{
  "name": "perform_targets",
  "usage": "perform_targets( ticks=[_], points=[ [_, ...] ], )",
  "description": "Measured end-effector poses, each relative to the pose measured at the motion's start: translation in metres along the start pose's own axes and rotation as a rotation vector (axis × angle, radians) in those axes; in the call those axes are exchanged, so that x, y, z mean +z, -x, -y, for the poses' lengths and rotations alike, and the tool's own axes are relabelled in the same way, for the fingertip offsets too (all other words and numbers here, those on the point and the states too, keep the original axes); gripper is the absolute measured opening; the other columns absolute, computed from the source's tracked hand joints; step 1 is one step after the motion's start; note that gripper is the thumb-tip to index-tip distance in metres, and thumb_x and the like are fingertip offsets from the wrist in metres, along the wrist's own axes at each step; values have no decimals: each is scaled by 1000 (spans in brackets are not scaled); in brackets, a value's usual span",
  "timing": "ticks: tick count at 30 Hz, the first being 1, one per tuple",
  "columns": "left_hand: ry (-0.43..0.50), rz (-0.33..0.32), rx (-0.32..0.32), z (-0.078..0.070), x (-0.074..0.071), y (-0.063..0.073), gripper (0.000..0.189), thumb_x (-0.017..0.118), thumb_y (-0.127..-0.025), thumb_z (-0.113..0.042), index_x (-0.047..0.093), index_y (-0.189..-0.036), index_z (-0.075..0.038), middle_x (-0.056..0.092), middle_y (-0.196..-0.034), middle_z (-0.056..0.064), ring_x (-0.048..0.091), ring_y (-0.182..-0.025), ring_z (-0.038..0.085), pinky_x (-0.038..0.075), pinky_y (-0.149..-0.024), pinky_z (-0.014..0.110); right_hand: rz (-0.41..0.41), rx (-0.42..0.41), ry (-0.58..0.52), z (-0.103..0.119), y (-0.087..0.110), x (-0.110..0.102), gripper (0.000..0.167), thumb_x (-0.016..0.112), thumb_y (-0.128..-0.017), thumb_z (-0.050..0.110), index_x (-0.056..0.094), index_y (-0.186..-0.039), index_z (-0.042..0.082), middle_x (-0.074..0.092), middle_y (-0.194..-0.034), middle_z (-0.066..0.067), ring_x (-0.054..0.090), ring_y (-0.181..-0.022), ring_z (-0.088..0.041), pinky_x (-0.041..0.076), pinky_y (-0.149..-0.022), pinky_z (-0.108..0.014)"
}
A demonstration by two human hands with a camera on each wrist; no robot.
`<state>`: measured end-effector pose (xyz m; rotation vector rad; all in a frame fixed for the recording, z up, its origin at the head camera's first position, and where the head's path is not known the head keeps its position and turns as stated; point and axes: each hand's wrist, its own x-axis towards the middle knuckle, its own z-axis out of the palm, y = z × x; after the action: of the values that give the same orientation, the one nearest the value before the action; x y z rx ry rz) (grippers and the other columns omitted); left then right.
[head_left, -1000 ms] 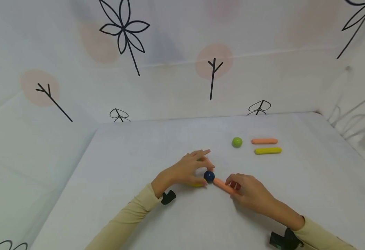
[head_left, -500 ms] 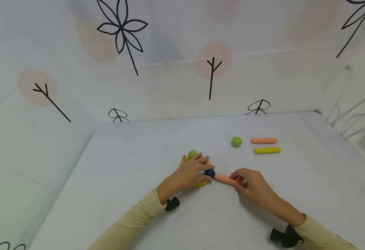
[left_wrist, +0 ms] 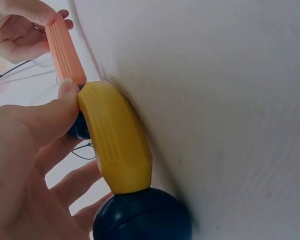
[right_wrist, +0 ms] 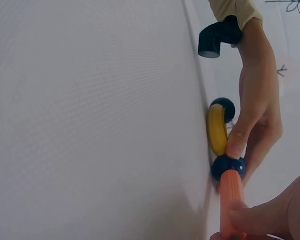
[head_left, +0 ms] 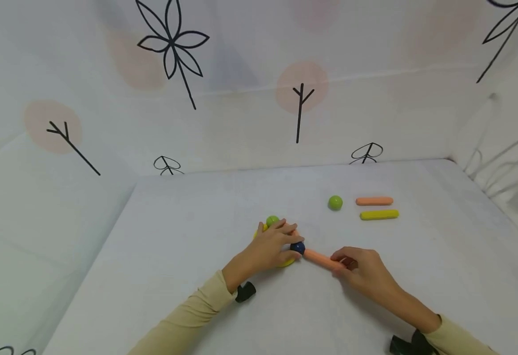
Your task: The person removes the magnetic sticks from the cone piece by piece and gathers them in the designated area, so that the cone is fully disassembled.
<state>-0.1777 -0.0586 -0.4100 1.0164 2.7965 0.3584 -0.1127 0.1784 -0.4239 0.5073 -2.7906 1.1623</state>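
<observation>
Two hands: the blue ball (head_left: 297, 247) is pinched by the left hand (head_left: 268, 249); the outer end of the orange rod (head_left: 322, 259) is gripped by the right hand (head_left: 365, 268).
Blue ball: it is met by the rod and the yellow curve (left_wrist: 117, 135), mid-desk (head_left: 197, 207); the join seems made.
Loose pieces: the spare green ball (head_left: 335, 202), spare orange rod (head_left: 374, 201) and yellow rod (head_left: 379, 215) are left unjoined.
Cluster's green ball (head_left: 273, 221): hidden a second ago, it is now uncovered.
</observation>
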Motion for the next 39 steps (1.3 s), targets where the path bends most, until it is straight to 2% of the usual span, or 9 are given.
perform_targets(
  ticks=[13,20,25,28,34,39],
  points=[
    [-3,-10,-26,-1,3,-1,43,58,-89,-48,60,-128,-31,39,-147,-2,25,-140,25,20,-98,71,-78,-43,40,1,0,1,26,79,-68,-8,68,-87,7,66,-81,2,58,-69,-6,52,-61,-21],
    [-35,-32,-25,-1,6,-2,42,58,-89,-49,61,-128,-32,41,-146,-2,28,-139,25,23,-98,70,-151,-140,98,3,3,4,31,80,-64,-12,68,-85,8,63,-80,5,55,-69,-4,52,-61,-23],
    [-38,-22,-30,-4,3,-3,42,59,-89,-49,61,-127,-32,42,-146,-3,28,-139,24,23,-99,69,-222,-212,155,2,6,7,36,79,-60,-16,67,-83,9,62,-80,6,54,-71,-4,51,-61,-26],
    [-34,-11,-38,-7,2,-4,42,60,-89,-48,61,-127,-32,42,-145,-3,28,-139,24,23,-99,69,-269,-246,194,1,8,8,37,79,-58,-17,68,-81,9,61,-79,7,54,-71,-5,49,-61,-23],
    [-44,-1,-49,-10,3,-5,42,60,-89,-48,61,-128,-33,41,-146,-4,27,-139,24,23,-99,69,-334,-299,233,3,10,8,35,80,-58,-16,68,-79,9,61,-77,6,54,-71,-6,41,-64,-10],
    [-47,-4,-79,-7,1,-4,44,60,-89,-48,60,-129,-32,41,-146,-3,27,-139,24,22,-99,69,-379,-311,229,7,16,1,42,80,-54,-19,68,-81,10,62,-79,7,55,-71,-9,41,-65,-9]
  ],
)
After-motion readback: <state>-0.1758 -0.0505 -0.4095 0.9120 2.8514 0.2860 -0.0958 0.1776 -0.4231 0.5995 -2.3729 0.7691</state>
